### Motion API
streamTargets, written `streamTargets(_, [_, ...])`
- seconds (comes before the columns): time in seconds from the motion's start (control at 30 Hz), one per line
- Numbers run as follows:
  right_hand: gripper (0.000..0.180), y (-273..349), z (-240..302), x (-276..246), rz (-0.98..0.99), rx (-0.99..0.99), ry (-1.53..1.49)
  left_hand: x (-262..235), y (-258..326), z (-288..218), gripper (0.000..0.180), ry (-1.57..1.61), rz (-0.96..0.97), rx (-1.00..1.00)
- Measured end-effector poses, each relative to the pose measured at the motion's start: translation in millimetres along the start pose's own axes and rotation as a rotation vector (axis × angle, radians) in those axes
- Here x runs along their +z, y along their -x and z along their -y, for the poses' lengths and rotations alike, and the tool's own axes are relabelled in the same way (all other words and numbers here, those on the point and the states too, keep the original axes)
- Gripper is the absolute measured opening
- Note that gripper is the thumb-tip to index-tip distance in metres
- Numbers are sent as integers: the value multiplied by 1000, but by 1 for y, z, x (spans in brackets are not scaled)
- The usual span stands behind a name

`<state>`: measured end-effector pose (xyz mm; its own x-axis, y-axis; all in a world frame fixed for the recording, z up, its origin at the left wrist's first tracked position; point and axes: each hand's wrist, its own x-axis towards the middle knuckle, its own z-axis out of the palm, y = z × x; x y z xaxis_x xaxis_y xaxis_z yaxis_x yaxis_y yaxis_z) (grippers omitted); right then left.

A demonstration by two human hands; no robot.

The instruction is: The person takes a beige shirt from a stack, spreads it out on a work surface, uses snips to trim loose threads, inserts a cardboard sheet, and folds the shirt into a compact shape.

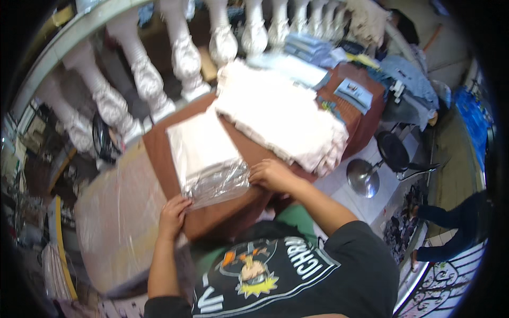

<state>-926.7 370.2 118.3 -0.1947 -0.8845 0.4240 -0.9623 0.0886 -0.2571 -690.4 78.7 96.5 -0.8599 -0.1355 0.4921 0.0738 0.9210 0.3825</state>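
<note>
A folded white garment in a clear plastic bag (204, 140) lies flat on the brown-covered table (159, 151). The bag's loose, crinkled end faces me. At its near left corner, my left hand (174, 214) grips the plastic between thumb and fingers. My right hand (270, 175) is closed on the bag's near right corner. Beyond my right hand spreads a large pile of white garments (281, 114), overlapping one another along the table.
Left of the table stands a big plastic-wrapped bundle (119, 212). White balusters (148, 85) run along the far side. Folded blue clothes (307, 49) and a blue packet (353, 95) are at the far right. A round black-seated stool (393, 149) stands on the right; beyond it, another person's legs (450, 228).
</note>
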Motion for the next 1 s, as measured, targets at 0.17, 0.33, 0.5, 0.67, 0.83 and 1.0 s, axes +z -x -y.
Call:
streamTargets(0.17, [37,-6,87,-104,366,-139,-783,-43,25,-34,27,199,-35,-223])
streamTargets(0.33, [23,-22,177,-186,868,-954,-1100,-147,-5,-169,24,1260,792,535])
streamTargets(0.5, [25,-29,195,-235,874,-955,-761,-188,-12,-221,40,953,1051,1022])
streamTargets(0.67, [15,-25,179,-247,660,-882,-649,-165,-26,-192,22,1124,1022,962])
streamTargets(0.83, [21,-38,73,-162,131,19,-193,-103,-66,-80,21,476,263,92])
streamTargets(1.0, [33,-49,-23,-49,111,291,-182,-36,-29,34,51,-52,228,-194])
